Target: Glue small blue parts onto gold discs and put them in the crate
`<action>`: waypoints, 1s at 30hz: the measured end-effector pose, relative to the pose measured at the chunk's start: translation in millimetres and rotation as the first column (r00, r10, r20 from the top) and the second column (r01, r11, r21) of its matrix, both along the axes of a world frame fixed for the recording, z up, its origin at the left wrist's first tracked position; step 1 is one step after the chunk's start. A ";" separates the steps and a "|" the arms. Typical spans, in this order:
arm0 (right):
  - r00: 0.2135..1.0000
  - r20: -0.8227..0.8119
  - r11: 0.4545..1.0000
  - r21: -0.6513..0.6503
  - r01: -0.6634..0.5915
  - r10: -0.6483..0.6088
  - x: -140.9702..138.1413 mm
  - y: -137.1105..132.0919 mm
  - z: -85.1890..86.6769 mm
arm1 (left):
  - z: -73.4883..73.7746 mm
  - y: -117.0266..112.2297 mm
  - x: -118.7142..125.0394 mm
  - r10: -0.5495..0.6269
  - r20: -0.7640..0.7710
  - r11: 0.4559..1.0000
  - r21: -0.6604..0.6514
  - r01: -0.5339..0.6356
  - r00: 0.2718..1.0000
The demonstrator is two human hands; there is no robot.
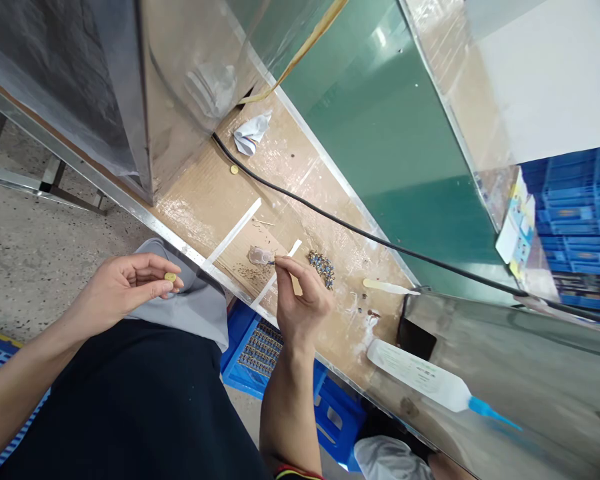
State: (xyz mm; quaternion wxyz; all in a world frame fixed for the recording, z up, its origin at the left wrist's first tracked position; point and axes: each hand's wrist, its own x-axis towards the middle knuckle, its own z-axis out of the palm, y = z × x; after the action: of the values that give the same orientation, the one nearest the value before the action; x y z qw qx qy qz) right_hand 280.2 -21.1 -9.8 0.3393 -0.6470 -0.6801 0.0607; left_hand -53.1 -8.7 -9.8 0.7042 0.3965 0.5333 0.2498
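Observation:
My left hand (125,283) is off the bench edge, above my lap, with thumb and fingers pinched on a small yellow-green round disc (170,277). My right hand (300,300) rests over the cardboard-covered bench (205,200), fingers pinched on a tiny blue part (271,262) that touches a small clear plastic piece (260,255). A pile of several small blue parts (321,267) lies just right of that hand.
A black cable (360,232) crosses the bench. Another yellow disc (235,169) and a crumpled white cloth (251,133) lie farther back. A white bottle with blue nozzle (425,380) lies on a metal housing (505,360). Blue crates (260,347) sit under the bench. A green panel (380,120) backs the bench.

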 end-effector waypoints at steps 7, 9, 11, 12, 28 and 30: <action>0.999 0.035 1.000 0.008 -0.018 0.018 -0.2 -3.0 1.5 | -3.4 -1.9 -0.3 0.004 0.005 1.000 -0.010 -0.004 1.000; 0.999 0.037 1.000 0.012 0.005 -0.006 0.7 -4.2 2.2 | -3.9 -2.4 -0.6 0.003 0.010 1.000 -0.012 -0.003 1.000; 0.997 0.056 0.998 0.042 0.056 -0.058 1.2 -5.0 2.5 | -4.0 -2.7 -0.9 0.004 0.014 1.000 -0.013 -0.004 1.000; 0.994 0.072 0.995 0.064 0.080 -0.085 1.2 -5.2 2.3 | -4.0 -2.8 -1.1 0.004 0.014 1.000 -0.014 -0.003 1.000; 0.987 0.138 0.993 0.103 0.066 -0.080 -2.1 -3.3 -4.3 | -6.2 -4.8 1.2 -0.009 0.004 1.000 -0.025 0.009 1.000; 0.989 0.138 0.994 0.100 0.048 -0.062 -3.2 -3.4 -3.8 | -6.3 -5.6 5.3 -0.013 0.017 0.999 -0.031 0.013 1.000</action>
State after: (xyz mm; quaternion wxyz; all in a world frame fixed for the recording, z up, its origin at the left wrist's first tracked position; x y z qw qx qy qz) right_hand 277.0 -24.6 -13.6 0.3227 -0.6512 -0.6863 -0.0273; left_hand -47.8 -14.2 -16.0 0.7162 0.3871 0.5286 0.2403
